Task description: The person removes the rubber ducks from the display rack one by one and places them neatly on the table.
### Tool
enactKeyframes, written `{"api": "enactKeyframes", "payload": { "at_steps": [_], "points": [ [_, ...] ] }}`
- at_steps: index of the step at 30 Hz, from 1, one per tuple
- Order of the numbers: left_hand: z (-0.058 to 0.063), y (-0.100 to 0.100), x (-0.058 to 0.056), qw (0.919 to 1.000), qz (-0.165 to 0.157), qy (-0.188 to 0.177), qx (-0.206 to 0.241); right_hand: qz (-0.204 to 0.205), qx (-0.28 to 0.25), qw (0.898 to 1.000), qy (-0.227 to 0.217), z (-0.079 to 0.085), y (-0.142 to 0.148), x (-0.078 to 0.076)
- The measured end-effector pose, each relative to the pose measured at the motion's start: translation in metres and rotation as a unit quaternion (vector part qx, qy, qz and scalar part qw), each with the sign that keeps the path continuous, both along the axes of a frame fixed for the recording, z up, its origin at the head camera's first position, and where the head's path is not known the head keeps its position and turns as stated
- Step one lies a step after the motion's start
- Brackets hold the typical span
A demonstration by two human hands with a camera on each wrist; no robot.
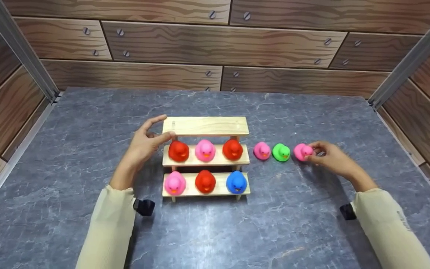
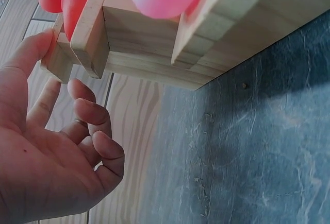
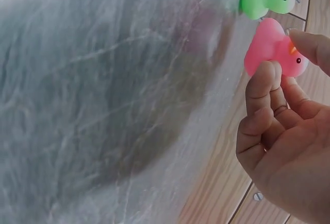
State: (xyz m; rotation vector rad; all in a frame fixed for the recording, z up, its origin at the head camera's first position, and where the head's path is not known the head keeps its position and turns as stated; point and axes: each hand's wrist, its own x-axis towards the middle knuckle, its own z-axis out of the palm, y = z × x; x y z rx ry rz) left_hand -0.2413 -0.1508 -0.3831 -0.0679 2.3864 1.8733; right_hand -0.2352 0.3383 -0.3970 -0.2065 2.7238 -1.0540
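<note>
A three-tier wooden stand (image 1: 205, 126) stands mid-table, its top shelf bare. My left hand (image 1: 142, 147) pinches the left end of that top shelf between thumb and index finger (image 2: 44, 103); the other fingers are curled below. On the middle shelf sit a red duck (image 1: 178, 151), a pink duck (image 1: 205, 150) and another red duck (image 1: 232, 150). The bottom shelf bears a pink duck (image 1: 174, 183), a red duck (image 1: 205, 182) and a blue duck (image 1: 236, 182). Right of the stand, my right hand (image 1: 330, 158) pinches a pink rubber duck (image 3: 268, 49) between thumb and fingers.
Between the stand and my right hand, a pink duck (image 1: 262, 151) and a green duck (image 1: 281, 152) sit in a row on the grey marbled table (image 1: 274, 231). Wood-patterned panels (image 1: 222, 45) rise behind, with metal posts (image 1: 405, 59) at the back corners.
</note>
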Motion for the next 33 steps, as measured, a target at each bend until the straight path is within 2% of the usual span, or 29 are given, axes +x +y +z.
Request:
{"api": "enactKeyframes", "payload": {
  "at_steps": [11, 24, 33],
  "points": [
    [0.001, 0.0, -0.001, 1.0, 0.001, 0.005, -0.003, 0.002, -0.013, 1.0, -0.013, -0.008, 0.001, -0.004],
    [0.001, -0.001, 0.002, 1.0, -0.003, 0.0, -0.001, 0.003, 0.012, 1.0, -0.027, -0.011, 0.0, -0.008],
    [0.001, -0.001, 0.001, 1.0, -0.003, 0.0, -0.004, 0.009, 0.001, 1.0, -0.02, -0.014, 0.002, -0.008]
  ]
}}
